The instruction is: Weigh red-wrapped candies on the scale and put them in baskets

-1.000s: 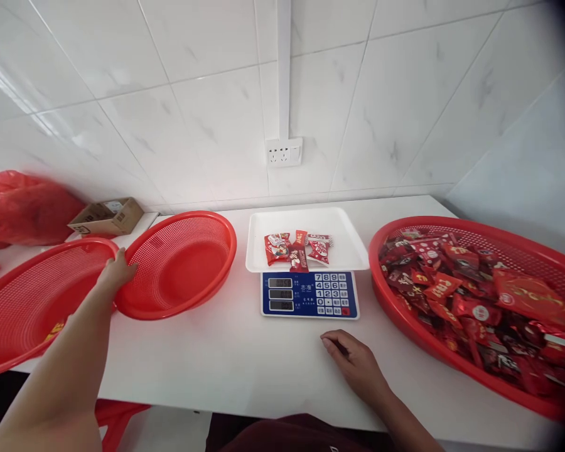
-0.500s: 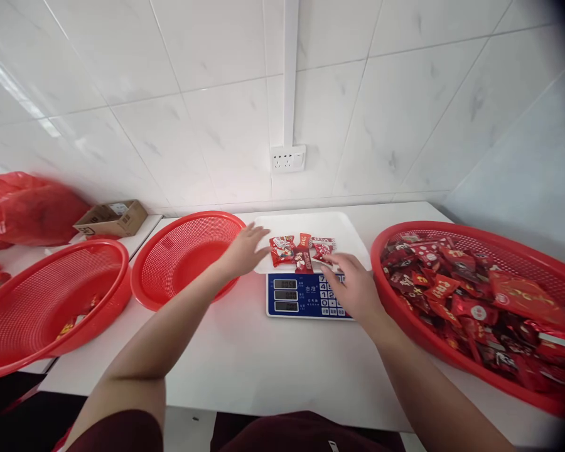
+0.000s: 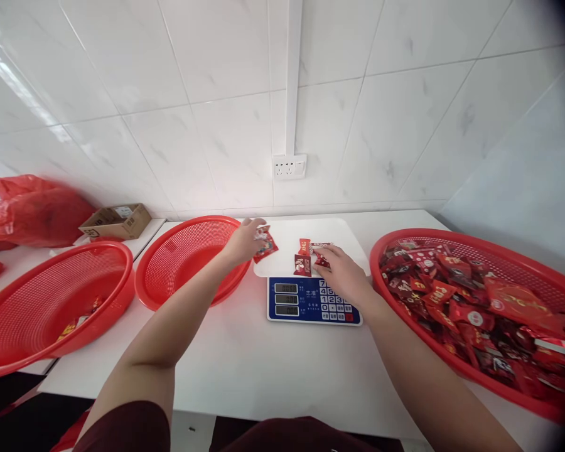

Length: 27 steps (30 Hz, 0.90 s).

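My left hand (image 3: 246, 241) is closed on a red candy packet (image 3: 265, 246) with a printed picture, held over the left edge of the white scale pan (image 3: 282, 229). My right hand (image 3: 341, 271) is over the pan's right part, its fingers curled round a small red wrapped candy (image 3: 322, 260). Beside those fingers lie a dark red candy (image 3: 302, 265) and a bright red candy (image 3: 304, 247). Below the pan is the scale's blue panel (image 3: 311, 294), with keys and displays.
To the right stands a large red basket (image 3: 381, 242) heaped with red-wrapped candies (image 3: 456, 295). Two red baskets are on the left: a near one (image 3: 144, 285) beside the scale and another (image 3: 117, 314) holding a few packets. A cardboard box (image 3: 134, 223) and red bags (image 3: 42, 213) stand farther left.
My left hand has taken hold of the picture-printed packet and shifted it left, away from the other candies. My right hand has closed on a candy on the pan.
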Available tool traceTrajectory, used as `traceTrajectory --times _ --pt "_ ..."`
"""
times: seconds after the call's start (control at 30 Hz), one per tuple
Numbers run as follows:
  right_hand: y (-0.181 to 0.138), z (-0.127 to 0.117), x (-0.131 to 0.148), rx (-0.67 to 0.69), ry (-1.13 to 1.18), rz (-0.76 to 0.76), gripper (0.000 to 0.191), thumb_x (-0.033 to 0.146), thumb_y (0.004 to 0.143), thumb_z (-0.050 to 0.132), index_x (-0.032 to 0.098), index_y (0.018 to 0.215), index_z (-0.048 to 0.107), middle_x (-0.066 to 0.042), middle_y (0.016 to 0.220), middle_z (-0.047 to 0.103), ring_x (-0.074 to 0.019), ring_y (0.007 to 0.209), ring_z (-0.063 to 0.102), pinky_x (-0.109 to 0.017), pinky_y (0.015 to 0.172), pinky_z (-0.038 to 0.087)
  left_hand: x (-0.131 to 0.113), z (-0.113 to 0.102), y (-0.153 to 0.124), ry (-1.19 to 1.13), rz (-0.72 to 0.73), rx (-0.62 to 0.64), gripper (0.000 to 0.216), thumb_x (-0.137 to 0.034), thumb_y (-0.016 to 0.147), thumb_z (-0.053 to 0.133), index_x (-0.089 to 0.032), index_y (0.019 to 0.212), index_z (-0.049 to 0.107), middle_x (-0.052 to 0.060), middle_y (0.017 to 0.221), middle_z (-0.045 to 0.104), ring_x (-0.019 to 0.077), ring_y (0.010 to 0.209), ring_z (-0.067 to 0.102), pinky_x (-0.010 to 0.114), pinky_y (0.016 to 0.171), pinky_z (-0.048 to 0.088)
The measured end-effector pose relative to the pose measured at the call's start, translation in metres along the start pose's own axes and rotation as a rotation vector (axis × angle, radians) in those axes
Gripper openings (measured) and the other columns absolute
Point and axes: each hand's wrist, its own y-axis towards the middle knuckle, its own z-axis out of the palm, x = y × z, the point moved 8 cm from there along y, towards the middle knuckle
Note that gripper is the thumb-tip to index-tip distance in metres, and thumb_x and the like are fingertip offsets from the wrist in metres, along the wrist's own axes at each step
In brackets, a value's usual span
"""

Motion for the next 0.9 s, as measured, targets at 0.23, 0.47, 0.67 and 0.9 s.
traceTrajectory --times 0.23,0.47,0.67,0.9 --pt "0.006 0.003 -0.005 0.07 0.062 0.007 0.035 0.022 0.081 0.053 0.017 0.115 0.061 -0.01 0.136 0.047 -0.0231 0.126 0.043 -0.035 0.102 0.038 -0.002 -0.021 -0.024 0.214 0.082 -0.1 0.031 -0.025 0.087 0.046 -0.019 0.115 0.058 0.01 0.124 0.052 0.0278 0.116 0.045 0.041 0.094 0.041" --pt "0.005 -0.008 -0.009 -0.051 0.082 0.035 0.026 0.023 0.087 0.045 0.019 0.107 0.062 -0.009 0.119 0.061 -0.0224 0.111 0.056 -0.036 0.092 0.045 -0.096 0.07 -0.033 0.183 0.465 0.297 0.039 -0.039 0.094 0.027 -0.028 0.121 0.052 0.007 0.107 0.061 0.0223 0.097 0.057 0.033 0.079 0.046" --pt "-0.002 -0.017 -0.015 -0.105 0.108 0.059 0.026 0.024 0.087 0.046 0.019 0.107 0.062 -0.008 0.113 0.064 -0.0212 0.103 0.06 -0.034 0.086 0.049 -0.098 0.087 -0.016 0.21 0.371 0.383 0.043 -0.052 0.09 0.031 -0.021 0.097 0.06 0.008 0.096 0.064 0.0231 0.086 0.061 0.031 0.069 0.044" --pt "-0.002 -0.02 -0.02 -0.137 0.151 0.085 0.029 0.029 0.086 0.047 0.017 0.107 0.063 -0.011 0.112 0.065 -0.0253 0.098 0.062 -0.04 0.085 0.049 -0.052 0.04 -0.016 0.178 0.155 0.208 0.012 -0.023 0.084 0.043 -0.02 0.084 0.054 0.003 0.077 0.064 0.0165 0.065 0.058 0.024 0.052 0.035"
